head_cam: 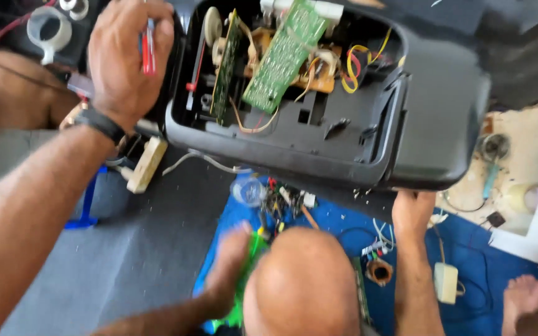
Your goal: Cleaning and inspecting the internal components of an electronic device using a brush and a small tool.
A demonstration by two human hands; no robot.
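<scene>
The left hand (126,56) was up at the open black housing (431,112), fingers curled tight around a red-handled tool (149,53) and a dark band on the wrist. Just to the right of that grip, inside the housing's open cavity, stood a green circuit board (281,56) tilted on edge, a second narrower green board (224,68) beside it, and a bundle of yellow and red wires (359,65) further right. Below the grip and a little right lay a cream block (146,165) on the grey mat (126,249).

The wearer's right hand could not be made out anywhere. Another person sat low in the view: one of their hands (413,208) pressed against the housing's lower edge, the other (231,255) was blurred over something bright green (247,274) on the blue cloth (468,261). Small loose parts (281,199) were scattered on that cloth, well below the tool.
</scene>
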